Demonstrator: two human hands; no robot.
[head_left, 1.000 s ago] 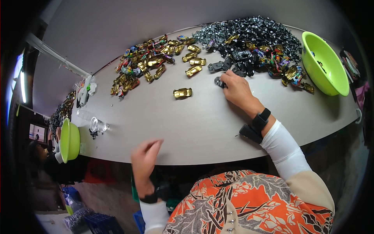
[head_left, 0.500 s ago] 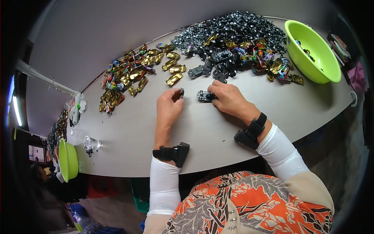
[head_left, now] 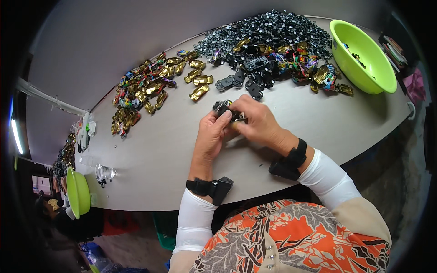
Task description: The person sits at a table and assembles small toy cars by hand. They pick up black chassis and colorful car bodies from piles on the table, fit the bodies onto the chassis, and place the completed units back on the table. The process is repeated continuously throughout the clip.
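Your hands have come together above the table (head_left: 150,150) — left hand (head_left: 210,136) and right hand (head_left: 259,122) both pinching one small dark toy car (head_left: 226,109) (fingers closed) — while the green bowl (head_left: 364,77) holds a few small pieces.

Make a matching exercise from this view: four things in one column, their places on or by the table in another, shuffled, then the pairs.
Things:
1. green bowl
2. gold toy car bodies
3. black parts heap
4. small dark piece

Places:
A. between the left hand and right hand
B. far right of the table
C. far edge, middle
D. left of the black heap

Pairs: 1-B, 2-D, 3-C, 4-A
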